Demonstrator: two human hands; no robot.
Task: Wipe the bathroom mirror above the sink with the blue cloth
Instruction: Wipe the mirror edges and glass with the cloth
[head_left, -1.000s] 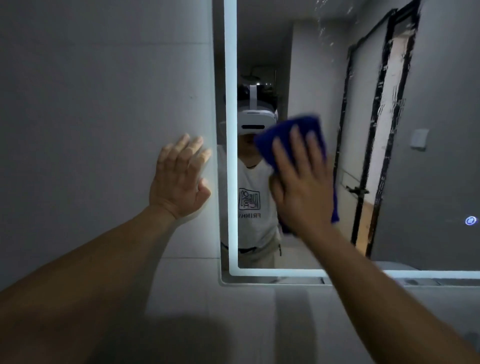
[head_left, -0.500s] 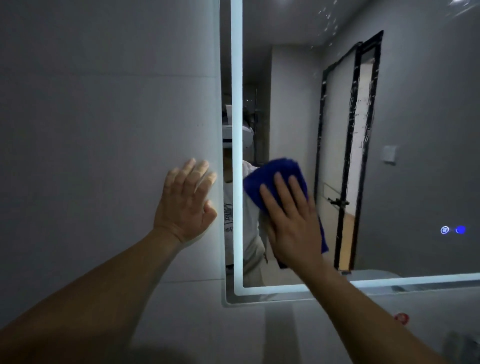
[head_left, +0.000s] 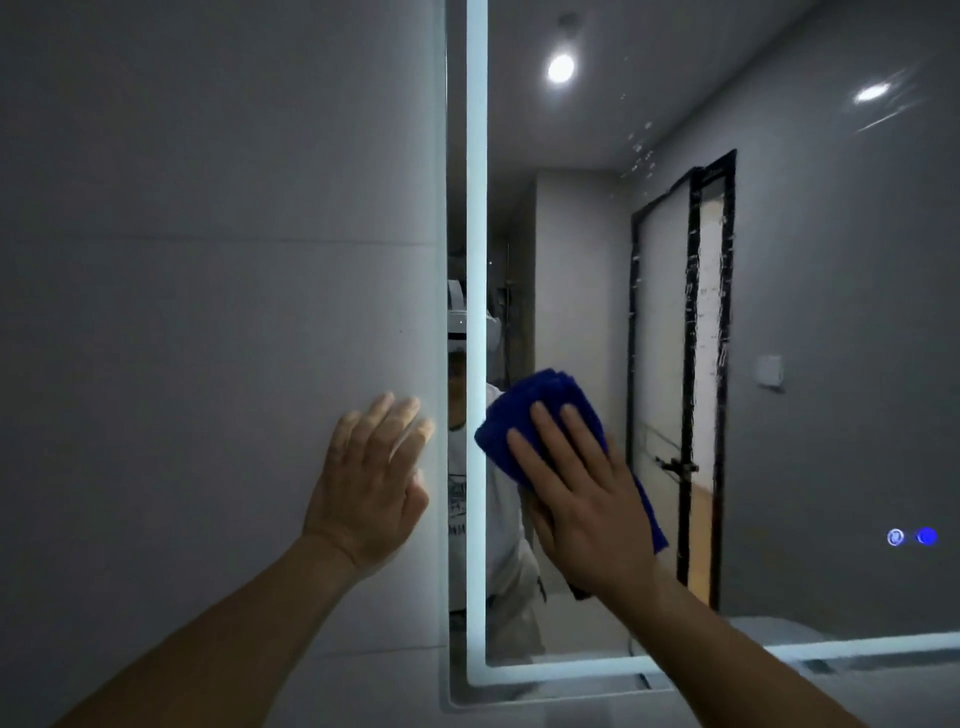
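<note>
The mirror (head_left: 831, 312) fills the right side of the head view, framed by a lit white strip along its left and bottom edges. My right hand (head_left: 582, 493) lies flat with straight fingers on the folded blue cloth (head_left: 540, 410), pressing it against the glass near the mirror's lower left corner. My left hand (head_left: 371, 483) rests flat and open on the grey wall tile just left of the mirror's edge. Small water spots dot the glass in the upper middle.
Grey wall tiles (head_left: 208, 312) cover the left. The glass reflects a black-framed door, ceiling lights and a person wearing a headset. Two small blue touch buttons (head_left: 911, 537) glow at the mirror's lower right. The sink is out of view.
The view has tilted upward, so the mirror's bottom edge sits lower in frame. My right hand and the cloth have slid a little left and down on the glass. My left hand stays on the wall.
</note>
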